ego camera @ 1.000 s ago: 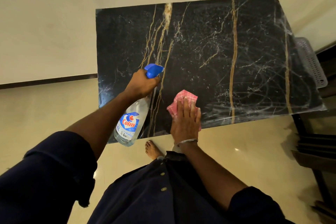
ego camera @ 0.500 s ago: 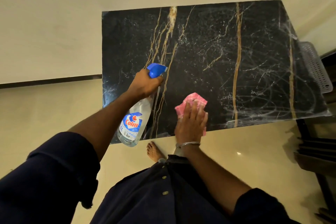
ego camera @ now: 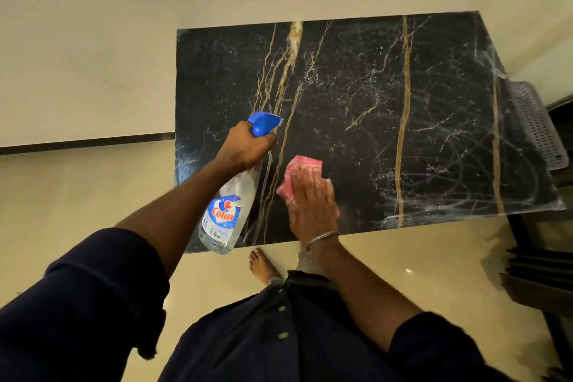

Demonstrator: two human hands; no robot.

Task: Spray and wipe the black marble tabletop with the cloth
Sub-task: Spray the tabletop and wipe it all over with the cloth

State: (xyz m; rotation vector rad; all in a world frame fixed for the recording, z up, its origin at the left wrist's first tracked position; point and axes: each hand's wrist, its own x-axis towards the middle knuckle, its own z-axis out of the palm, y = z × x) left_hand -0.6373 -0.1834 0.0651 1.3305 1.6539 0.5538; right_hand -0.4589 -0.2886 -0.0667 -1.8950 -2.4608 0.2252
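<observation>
Looking down over the black marble tabletop (ego camera: 356, 108), gold veins running front to back and thin white swirls smeared across its right half. The left hand (ego camera: 248, 146) is clenched around the neck of the spray bottle (ego camera: 228, 211), fingers wrapped tight just below the blue trigger head (ego camera: 263, 122). The bottle hangs tilted, nozzle pointing out over the stone, its clear body angling back toward the near edge, blue and red label facing up. The base sits over the front left edge of the top; whether it touches the marble cannot be told.

Just beside it, to the right, the right hand (ego camera: 313, 205) lies flat, palm down, fingers spread and extended on the pink cloth (ego camera: 302, 169). The cloth is pressed against the marble near the front edge, bunched, its far end poking out beyond the fingertips. A thin metal bangle (ego camera: 322, 237) circles that wrist, right at the table's edge.

Both forearms are bare, dark sleeves (ego camera: 102, 282) rolled up above the elbow. A bare foot (ego camera: 262, 267) shows on the pale glossy floor (ego camera: 418, 260) just under the near edge. At the right, a grey perforated basket (ego camera: 539, 127) sits just beyond the table's side, partly behind it. Dark furniture (ego camera: 542, 273) stands at the lower right, blurred.
</observation>
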